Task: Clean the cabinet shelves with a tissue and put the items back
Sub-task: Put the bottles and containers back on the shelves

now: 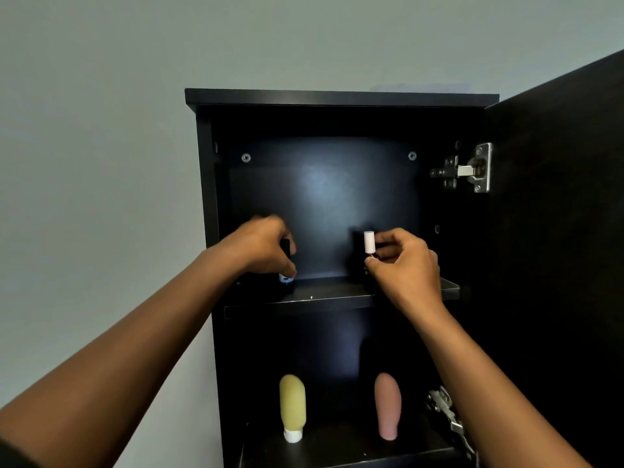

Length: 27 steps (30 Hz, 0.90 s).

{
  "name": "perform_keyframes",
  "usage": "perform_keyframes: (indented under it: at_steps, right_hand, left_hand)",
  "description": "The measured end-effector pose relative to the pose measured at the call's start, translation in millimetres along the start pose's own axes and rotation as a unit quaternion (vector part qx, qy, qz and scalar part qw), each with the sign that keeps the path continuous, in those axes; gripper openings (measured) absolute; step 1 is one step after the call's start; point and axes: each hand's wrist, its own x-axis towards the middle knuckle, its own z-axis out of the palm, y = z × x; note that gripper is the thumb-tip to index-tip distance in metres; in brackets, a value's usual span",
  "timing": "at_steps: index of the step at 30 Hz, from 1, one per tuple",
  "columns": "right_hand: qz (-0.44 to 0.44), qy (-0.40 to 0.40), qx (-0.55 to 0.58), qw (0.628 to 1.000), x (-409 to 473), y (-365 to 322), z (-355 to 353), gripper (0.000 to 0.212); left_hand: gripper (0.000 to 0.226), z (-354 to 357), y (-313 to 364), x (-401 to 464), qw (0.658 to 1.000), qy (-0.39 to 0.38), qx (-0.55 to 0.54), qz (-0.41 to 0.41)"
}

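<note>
A dark wall cabinet (341, 97) stands open in front of me. On its upper shelf (324, 293) my left hand (266, 243) grips a small dark bottle with a blue base (286, 278) at the left. My right hand (403, 265) holds a small bottle with a white cap (368, 242) at the right of the same shelf, its body mostly hidden by my fingers. On the lower shelf (341, 449) a yellow tube (292, 405) stands on its white cap, and a pink tube (388, 405) stands to its right. No tissue is in view.
The cabinet door (553, 231) hangs open at the right on metal hinges, the upper hinge (466, 170) and the lower hinge (449, 417). A plain pale wall (101, 163) surrounds the cabinet to the left and above.
</note>
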Motion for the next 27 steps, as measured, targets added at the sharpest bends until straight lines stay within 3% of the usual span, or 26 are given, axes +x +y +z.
perform_keyframes:
  at_steps: [13, 21, 24, 27]
  right_hand:
    - [0.020, -0.028, -0.103, 0.994, -10, -5, -3, 0.038]
    - [0.009, -0.030, -0.118, 0.993, -13, -4, -1, 0.044]
    - [-0.006, -0.019, -0.109, 0.994, -19, -3, -1, 0.048]
    - [-0.036, 0.025, -0.089, 0.995, -30, 0, -4, 0.047]
  left_hand:
    - [0.059, 14, 0, -7, 0.999, 0.008, -0.048, -0.025]
    - [0.091, 19, 0, -21, 0.998, 0.050, -0.027, -0.020]
    - [0.104, 18, 3, -31, 0.995, 0.095, -0.022, -0.010]
    - [0.101, 22, 8, -51, 0.977, 0.208, -0.010, 0.037]
